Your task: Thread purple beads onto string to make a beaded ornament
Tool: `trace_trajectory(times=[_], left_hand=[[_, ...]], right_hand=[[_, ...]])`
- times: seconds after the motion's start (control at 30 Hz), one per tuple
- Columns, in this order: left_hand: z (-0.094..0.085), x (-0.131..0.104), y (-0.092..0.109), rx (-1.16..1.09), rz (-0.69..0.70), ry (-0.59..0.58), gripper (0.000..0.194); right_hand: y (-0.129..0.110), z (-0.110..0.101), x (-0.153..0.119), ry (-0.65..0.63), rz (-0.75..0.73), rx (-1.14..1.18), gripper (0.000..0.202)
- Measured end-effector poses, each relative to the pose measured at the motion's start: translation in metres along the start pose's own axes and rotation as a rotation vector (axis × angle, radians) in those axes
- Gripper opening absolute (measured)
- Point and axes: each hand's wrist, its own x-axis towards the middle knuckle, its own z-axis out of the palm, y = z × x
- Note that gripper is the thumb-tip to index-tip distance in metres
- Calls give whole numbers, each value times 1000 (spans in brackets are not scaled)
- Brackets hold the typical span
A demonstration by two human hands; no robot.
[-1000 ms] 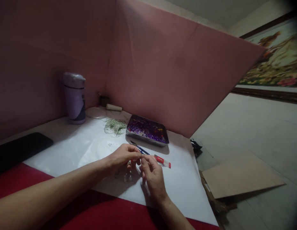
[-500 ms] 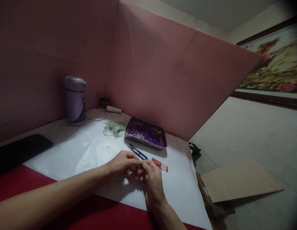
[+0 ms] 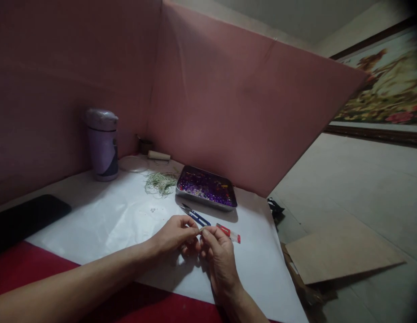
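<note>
Honestly, from the head view I can't make out what the small pale bit (image 3: 202, 228) is; it sits where the two hands' fingertips meet, low over the white sheet (image 3: 262, 269). The left hand (image 3: 179, 233) and right hand (image 3: 221, 255) pinch it narrowly between thumb and finger, their curled lower fingers partly hiding whatever is beneath. A black flat object (image 3: 33, 220) is cut off at the left edge. Counting, I see one pair of blue-handled snips (image 3: 196, 216) and one red-and-clear packet (image 3: 229, 233) just beyond the hands, one metal tray (image 3: 204, 201) of purple beads too many to number, one tangle of pale green thread (image 3: 160, 184) and one purple flask (image 3: 103, 150).
</note>
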Motion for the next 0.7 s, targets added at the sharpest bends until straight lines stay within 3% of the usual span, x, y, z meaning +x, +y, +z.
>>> trace_trajectory(times=[0.33,0.53,0.7], left_hand=[[4,-1,1,19,66,20,17],[1,-1,1,66,85,-66,16],[0,1,0,29,75,-33,13]], right_hand=[[-6,3,-4,20,-57,-29,18],[-8,3,-5,48,-75,-35,17],[-8,3,-4,51,-76,-30,15]])
